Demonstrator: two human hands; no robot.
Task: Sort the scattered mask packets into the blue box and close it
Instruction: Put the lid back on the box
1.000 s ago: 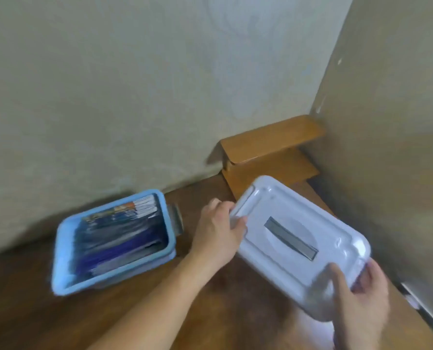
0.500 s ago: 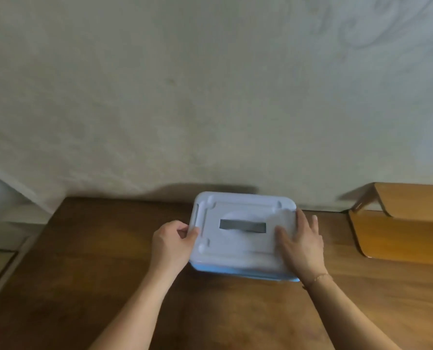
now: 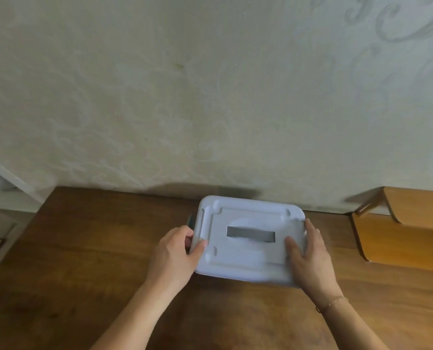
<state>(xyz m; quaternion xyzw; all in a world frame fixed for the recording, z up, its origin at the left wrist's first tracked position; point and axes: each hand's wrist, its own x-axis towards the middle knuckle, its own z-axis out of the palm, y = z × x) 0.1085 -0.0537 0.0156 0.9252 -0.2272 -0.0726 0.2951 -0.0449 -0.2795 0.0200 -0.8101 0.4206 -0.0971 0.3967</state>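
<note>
With lid on box, both hands clamp its ends on the surface, near the wall.
Left hand pinches left rim; right hand lies flat, fingers straight. Likely light, stiff, slick plastic: take it by the short edges.

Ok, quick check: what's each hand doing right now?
Left hand: grips the left edge of the white lid, thumb on top.
Right hand: open, fingers pressing flat on the lid's right side.

Pale lid flat over the apparently blue box.
</note>
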